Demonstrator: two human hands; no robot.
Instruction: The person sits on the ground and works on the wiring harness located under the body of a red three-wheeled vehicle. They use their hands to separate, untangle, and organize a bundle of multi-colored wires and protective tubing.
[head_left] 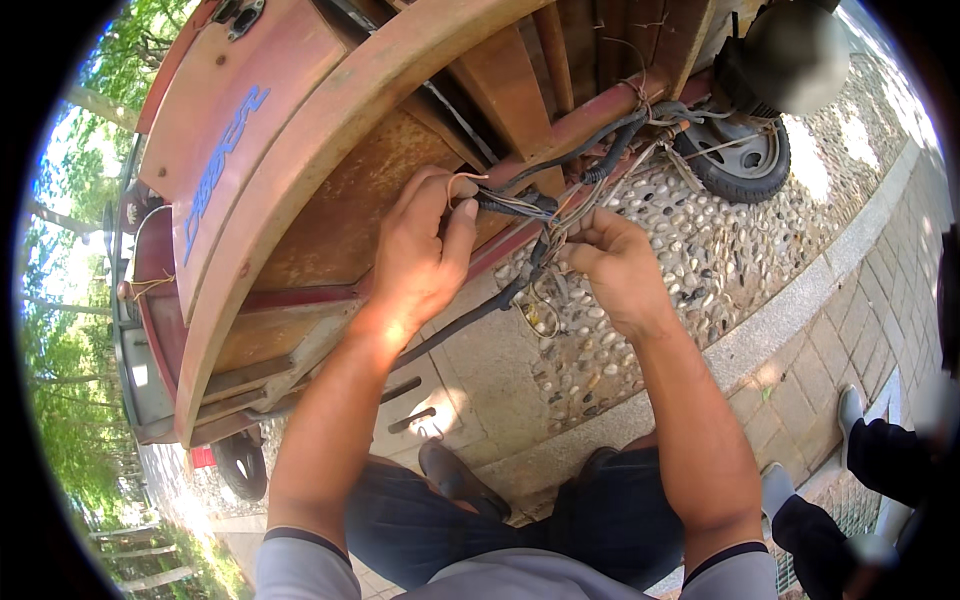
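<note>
A bundle of thin wires and black sleeved cable (545, 215) hangs along the reddish metal frame of a rusty, tipped-up vehicle bed (350, 215). My left hand (422, 245) is at the bundle's left end, thumb and fingers pinched around a thin orange-brown wire (462, 178) whose tip curls above them. On the bundle's right side, my right hand (615, 265) has its fingers closed on some thin wires, their ends partly hidden by the fingertips. Below, a loose wire loop (540, 318) dangles beside a thick black cable (465, 318) that slants down to the left.
A small wheel (745, 158) with a grey rim is at the upper right, above pebbled paving (720, 245). Another tyre (240, 465) shows at lower left. Another person's dark-trousered legs (885, 460) are at the right, on the brick path. Trees line the left.
</note>
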